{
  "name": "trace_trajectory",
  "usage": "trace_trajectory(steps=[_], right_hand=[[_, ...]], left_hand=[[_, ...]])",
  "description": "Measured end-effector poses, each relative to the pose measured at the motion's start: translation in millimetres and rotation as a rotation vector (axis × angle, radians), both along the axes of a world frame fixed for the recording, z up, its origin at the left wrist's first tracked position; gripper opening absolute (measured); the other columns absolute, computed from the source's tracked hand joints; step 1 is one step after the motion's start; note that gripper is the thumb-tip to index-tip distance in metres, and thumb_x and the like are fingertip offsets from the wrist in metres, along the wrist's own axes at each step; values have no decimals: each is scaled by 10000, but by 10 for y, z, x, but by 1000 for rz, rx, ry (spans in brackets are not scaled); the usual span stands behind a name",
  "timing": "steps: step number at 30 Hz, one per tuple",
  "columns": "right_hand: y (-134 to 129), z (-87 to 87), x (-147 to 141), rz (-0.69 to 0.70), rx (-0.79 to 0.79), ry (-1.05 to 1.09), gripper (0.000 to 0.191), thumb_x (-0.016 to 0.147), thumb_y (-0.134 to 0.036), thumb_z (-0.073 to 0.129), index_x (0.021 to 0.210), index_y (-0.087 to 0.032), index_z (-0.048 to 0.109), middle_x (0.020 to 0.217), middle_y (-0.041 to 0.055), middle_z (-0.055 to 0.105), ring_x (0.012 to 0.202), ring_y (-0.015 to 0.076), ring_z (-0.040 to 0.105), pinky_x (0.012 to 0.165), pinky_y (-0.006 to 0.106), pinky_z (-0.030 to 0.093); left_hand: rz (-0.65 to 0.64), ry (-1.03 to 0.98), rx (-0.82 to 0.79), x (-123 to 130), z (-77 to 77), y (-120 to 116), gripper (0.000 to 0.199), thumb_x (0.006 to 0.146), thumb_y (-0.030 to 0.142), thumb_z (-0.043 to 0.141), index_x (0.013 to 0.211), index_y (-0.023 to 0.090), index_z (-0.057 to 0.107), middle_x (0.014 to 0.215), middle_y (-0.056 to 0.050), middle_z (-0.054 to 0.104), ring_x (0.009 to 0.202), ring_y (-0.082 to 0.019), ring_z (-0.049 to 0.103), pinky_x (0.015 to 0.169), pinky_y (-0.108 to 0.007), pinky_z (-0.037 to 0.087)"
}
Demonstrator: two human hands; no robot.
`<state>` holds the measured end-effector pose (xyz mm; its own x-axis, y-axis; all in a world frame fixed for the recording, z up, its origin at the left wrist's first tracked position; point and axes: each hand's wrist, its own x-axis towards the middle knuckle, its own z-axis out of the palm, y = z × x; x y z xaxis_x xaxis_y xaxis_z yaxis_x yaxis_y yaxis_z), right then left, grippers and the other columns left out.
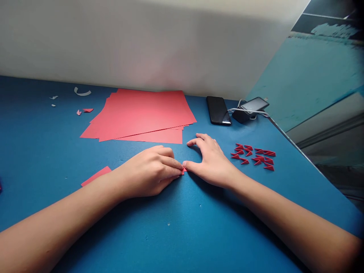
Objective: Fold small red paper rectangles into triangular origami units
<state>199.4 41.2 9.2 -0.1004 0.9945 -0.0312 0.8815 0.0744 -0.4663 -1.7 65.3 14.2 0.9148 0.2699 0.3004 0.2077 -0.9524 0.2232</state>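
At the middle of the blue table, my left hand [155,170] pinches a small folded piece of red paper [184,170], mostly hidden behind its fingertips. My right hand [212,161] is open, its thumb tip against the right side of that piece and its fingers spread away from it. Partly covered by my left forearm lies a red paper strip [98,176]. To the right of my right hand, several small folded red paper triangles [259,157] lie grouped on the table.
A stack of red paper sheets [148,112] lies beyond my hands. Behind on the right are a black phone [218,110] and another device [253,106] with a white cable. White scraps [82,93] and red paper bits [88,110] lie at the back left. A pale wall [127,45] bounds the table [170,235].
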Motion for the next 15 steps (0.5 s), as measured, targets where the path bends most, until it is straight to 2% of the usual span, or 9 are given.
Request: trace_trajectory(steps=[6, 10, 15], right_hand=[[8, -13, 6, 8, 6, 2, 506, 719, -406, 636, 1178, -211, 552, 1415, 117, 374, 1377, 274, 261, 1136, 473, 210], [10, -34, 20, 24, 10, -6, 436, 784, -369, 567, 1193, -221, 545, 1422, 113, 367, 1388, 265, 246, 1137, 488, 193], [3, -61, 16, 38, 36, -13, 509, 765, -492, 601, 1192, -224, 538, 1417, 119, 367, 1389, 298, 238, 1134, 521, 171]], left_hand=[[-20, -27, -3, -23, 8, -10, 211, 902, 155, 505, 917, 180, 713, 948, -40, 741, 807, -190, 589, 759, -340, 459], [-20, -25, -5, -18, 21, -8, 213, 896, 151, 506, 913, 192, 714, 934, -42, 741, 806, -190, 600, 759, -336, 465], [-12, -9, -22, -19, 34, -11, 242, 894, 147, 490, 888, 204, 724, 899, -45, 745, 806, -193, 609, 757, -338, 479]])
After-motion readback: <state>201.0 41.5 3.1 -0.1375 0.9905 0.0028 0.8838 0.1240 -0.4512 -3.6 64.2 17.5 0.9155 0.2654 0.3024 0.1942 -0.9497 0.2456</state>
